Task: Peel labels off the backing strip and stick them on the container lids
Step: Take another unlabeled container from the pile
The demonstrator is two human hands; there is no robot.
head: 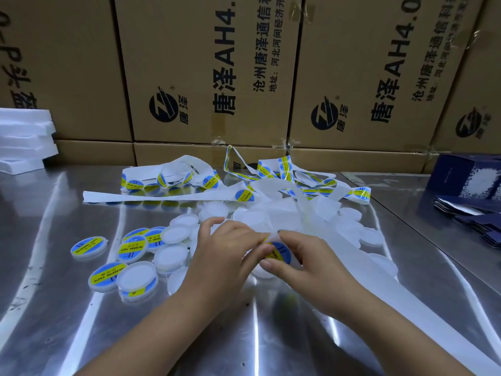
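Shiny steel tabletop (81,308) is carrying the job: left hand (225,248) and right hand (306,256) are both pinching the round label (279,252) between them, backing strip (423,308) trailing rightward from it, a bare lid (263,271) lying just beneath.

Left reach: my left forearm (141,329) comes in bare from the lower left, slanting up toward centre.
Left grip: my left hand (225,248) shows its back, fingers curled, one finger lifted apart on the far side; the tips pinch the edge of the label (280,253).
Right reach: my right forearm (385,316) enters bare from the lower right, slanting up and leftward.
Right grip: my right hand (309,256) is knuckles-up, forefinger hooked over the label's top, thumb laid along its near edge.
Meeting: both sets of fingertips touch at centre.
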